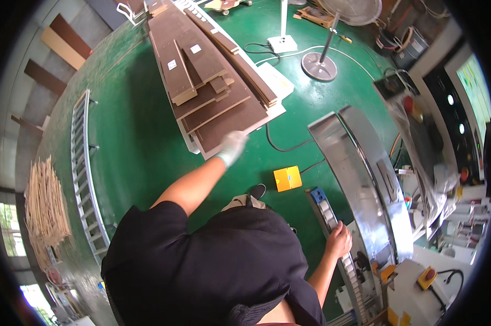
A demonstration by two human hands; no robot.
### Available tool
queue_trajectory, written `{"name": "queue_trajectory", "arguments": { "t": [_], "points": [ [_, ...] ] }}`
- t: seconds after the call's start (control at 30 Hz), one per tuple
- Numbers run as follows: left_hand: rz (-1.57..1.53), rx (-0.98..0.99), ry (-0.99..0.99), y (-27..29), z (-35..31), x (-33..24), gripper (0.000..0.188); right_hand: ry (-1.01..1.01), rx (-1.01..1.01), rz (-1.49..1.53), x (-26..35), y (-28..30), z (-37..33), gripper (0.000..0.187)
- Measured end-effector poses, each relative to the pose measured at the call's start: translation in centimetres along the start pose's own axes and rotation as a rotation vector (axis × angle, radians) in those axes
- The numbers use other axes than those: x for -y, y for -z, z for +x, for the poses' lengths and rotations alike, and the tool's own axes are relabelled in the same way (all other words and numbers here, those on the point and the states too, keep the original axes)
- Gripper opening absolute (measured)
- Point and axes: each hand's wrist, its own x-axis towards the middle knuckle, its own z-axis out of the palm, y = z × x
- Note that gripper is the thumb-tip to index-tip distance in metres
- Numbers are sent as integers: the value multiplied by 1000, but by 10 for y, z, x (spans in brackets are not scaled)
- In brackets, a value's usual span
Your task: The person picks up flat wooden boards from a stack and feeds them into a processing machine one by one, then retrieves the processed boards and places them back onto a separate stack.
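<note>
While our left hand is hanging near brown panels, our right hand (both grips unclear) is touching the roller rail.

Up and left of the yellow box, the gloved left hand is blurred; whether the brown panels are touched cannot be told. Below the box, some fingers of the right hand are hidden at the roller rail. Above it, the pedestal fan is cut off.
</note>
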Motion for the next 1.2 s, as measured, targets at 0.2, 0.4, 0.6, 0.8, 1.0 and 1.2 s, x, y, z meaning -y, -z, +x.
{"name": "queue_trajectory", "arguments": {
  "t": [0.2, 0.4, 0.6, 0.8, 1.0, 1.2],
  "points": [
    [-564, -1019, 29, 213, 77, 115, 33, -76, -72, -56, 4, -14, 6, 44],
    [-196, -742, 320, 292, 160, 118, 44, -110, 45, 25, 40, -22, 28, 47],
    [-757, -592, 370, 274, 129, 93, 29, -138, 45, 57, 56, -27, 32, 46],
    [-741, -84, 354, 246, 23, 73, 23, 348, -50, 412, 152, -21, 33, 20],
    [-895, 127, 355, 106, -75, -16, 18, 106, 1076, 1396, 311, -29, 12, 79],
    [-1145, 463, 473, 56, -108, -52, 34, -278, 1109, 1676, 356, -49, 13, 48]
  ]
}}
